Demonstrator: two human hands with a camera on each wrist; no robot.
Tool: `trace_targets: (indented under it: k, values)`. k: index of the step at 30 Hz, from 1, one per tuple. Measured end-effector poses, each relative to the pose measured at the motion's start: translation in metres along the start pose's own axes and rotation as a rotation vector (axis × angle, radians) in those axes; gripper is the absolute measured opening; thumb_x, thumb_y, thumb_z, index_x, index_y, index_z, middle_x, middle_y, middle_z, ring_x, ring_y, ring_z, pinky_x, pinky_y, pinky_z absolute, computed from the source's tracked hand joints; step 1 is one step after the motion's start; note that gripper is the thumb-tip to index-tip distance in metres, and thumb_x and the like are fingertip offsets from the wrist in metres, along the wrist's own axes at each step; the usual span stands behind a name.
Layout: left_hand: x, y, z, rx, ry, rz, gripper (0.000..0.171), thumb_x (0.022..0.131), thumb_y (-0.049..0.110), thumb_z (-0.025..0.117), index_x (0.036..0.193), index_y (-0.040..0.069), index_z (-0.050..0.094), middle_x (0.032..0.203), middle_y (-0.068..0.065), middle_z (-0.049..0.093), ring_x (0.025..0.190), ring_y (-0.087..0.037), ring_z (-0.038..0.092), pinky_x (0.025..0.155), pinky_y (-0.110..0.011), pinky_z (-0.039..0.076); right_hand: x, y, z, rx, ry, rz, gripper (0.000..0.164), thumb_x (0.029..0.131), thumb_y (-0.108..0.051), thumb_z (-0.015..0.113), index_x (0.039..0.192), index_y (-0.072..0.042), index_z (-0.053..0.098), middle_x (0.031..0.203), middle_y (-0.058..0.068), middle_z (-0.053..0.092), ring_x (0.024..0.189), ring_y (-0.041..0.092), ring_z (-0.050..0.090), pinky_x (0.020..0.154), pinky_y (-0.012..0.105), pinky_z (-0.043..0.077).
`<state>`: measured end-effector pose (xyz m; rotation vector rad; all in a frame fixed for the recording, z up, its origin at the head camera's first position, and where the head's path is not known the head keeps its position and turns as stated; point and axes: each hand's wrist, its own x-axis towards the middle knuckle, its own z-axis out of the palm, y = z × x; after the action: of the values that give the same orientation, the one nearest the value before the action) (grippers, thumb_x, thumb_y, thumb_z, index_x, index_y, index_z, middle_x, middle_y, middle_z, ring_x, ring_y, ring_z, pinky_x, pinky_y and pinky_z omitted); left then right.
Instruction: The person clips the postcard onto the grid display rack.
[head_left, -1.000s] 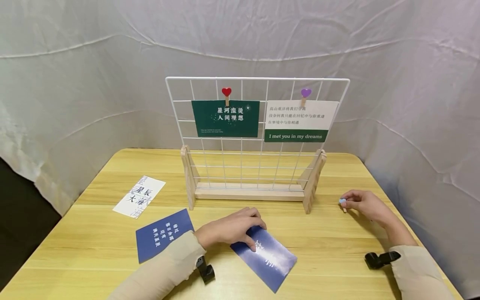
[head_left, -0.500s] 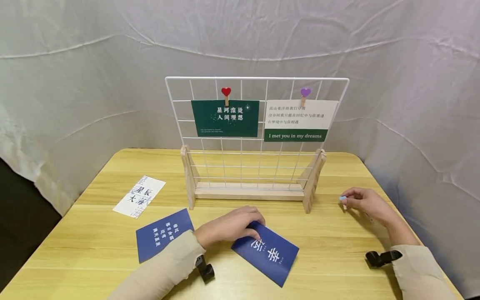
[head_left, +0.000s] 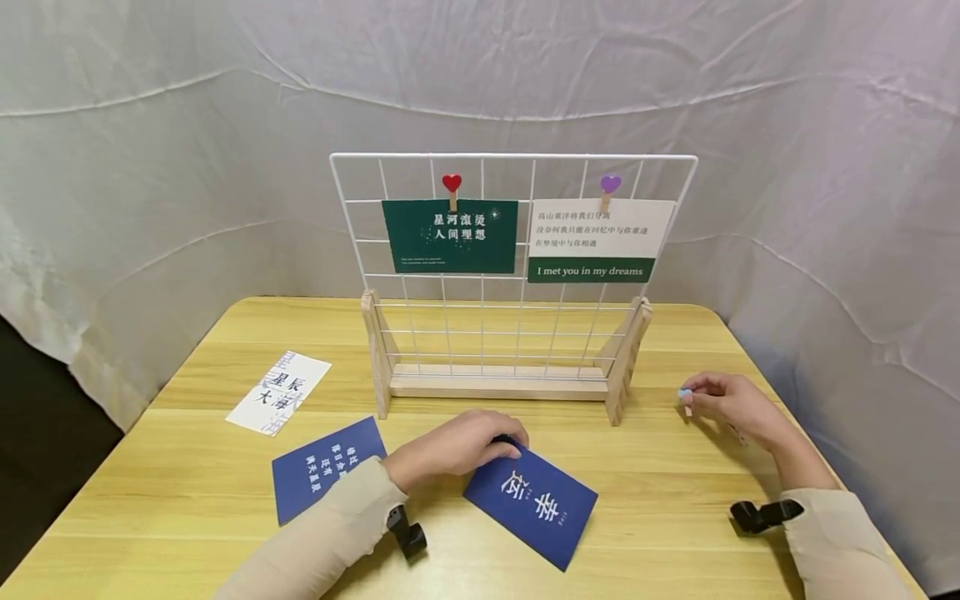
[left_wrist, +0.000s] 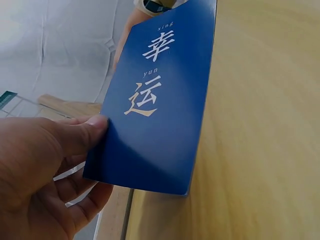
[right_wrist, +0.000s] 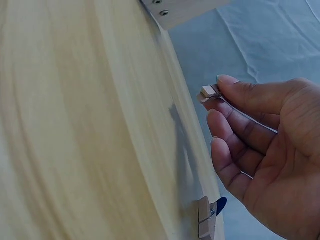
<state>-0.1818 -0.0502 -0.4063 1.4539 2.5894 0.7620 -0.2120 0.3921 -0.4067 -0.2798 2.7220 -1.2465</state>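
Observation:
My left hand [head_left: 461, 443] pinches the upper left edge of a blue postcard [head_left: 534, 504] with white characters. In the left wrist view the postcard [left_wrist: 155, 105] is tilted, its near end off the wooden tabletop. At the right, my right hand [head_left: 738, 410] holds a mini clothespin [head_left: 686, 400] with a light blue heart between thumb and forefinger. The right wrist view shows this clothespin [right_wrist: 209, 92] at the fingertips, its heart mostly hidden. Below the hand lies another mini clothespin [right_wrist: 207, 217] with a dark blue piece on it.
A white wire grid [head_left: 514, 156] on a wooden stand [head_left: 498, 387] holds a green postcard [head_left: 450, 250] under a red heart clothespin [head_left: 452, 185] and a white-green one [head_left: 600, 237] under a purple heart clothespin [head_left: 611, 185]. Left lie a white card [head_left: 279, 393] and another blue postcard [head_left: 322, 471].
The blue postcard in my left hand has shifted slightly right and changed tilt; its glare has gone and its characters show clearly. My right hand stays almost still with the clothespin.

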Motion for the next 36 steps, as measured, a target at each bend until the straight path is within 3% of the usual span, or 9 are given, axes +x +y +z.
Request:
trace_targets:
  k: [10, 20, 28, 36]
  values:
    - [0.0, 0.005, -0.007, -0.103, 0.013, -0.055, 0.012, 0.099, 0.019, 0.06, 0.105, 0.016, 0.069, 0.098, 0.01, 0.067, 0.089, 0.001, 0.059, 0.083, -0.017, 0.048, 0.002, -0.005, 0.0, -0.018, 0.01, -0.013, 0.038, 0.098, -0.028, 0.061, 0.119, 0.003, 0.06, 0.104, 0.014, 0.067, 0.091, 0.015, 0.062, 0.075, 0.029, 0.051]
    - [-0.002, 0.007, -0.012, -0.233, 0.033, -0.123, 0.01, 0.099, 0.017, 0.059, 0.106, 0.015, 0.066, 0.097, 0.007, 0.068, 0.092, -0.002, 0.062, 0.085, -0.021, 0.05, 0.0, -0.015, 0.001, -0.033, 0.022, -0.034, 0.036, 0.097, -0.027, 0.063, 0.117, 0.003, 0.061, 0.1, 0.013, 0.069, 0.089, 0.014, 0.062, 0.076, 0.031, 0.052]
    - [-0.003, 0.005, -0.015, -0.311, 0.081, -0.12, 0.013, 0.1, 0.015, 0.058, 0.111, 0.015, 0.065, 0.103, 0.005, 0.069, 0.097, -0.005, 0.063, 0.086, -0.022, 0.05, 0.0, -0.017, 0.002, -0.058, 0.023, -0.057, 0.034, 0.098, -0.026, 0.062, 0.118, 0.002, 0.061, 0.102, 0.013, 0.068, 0.091, 0.013, 0.062, 0.078, 0.033, 0.052]
    - [-0.002, 0.003, -0.019, -0.254, 0.106, -0.143, 0.025, 0.101, 0.014, 0.056, 0.123, 0.016, 0.066, 0.117, 0.004, 0.067, 0.106, -0.007, 0.06, 0.089, -0.024, 0.05, -0.001, -0.024, 0.002, -0.045, 0.018, -0.077, 0.035, 0.098, -0.025, 0.062, 0.118, 0.004, 0.061, 0.1, 0.016, 0.068, 0.089, 0.014, 0.064, 0.077, 0.033, 0.053]
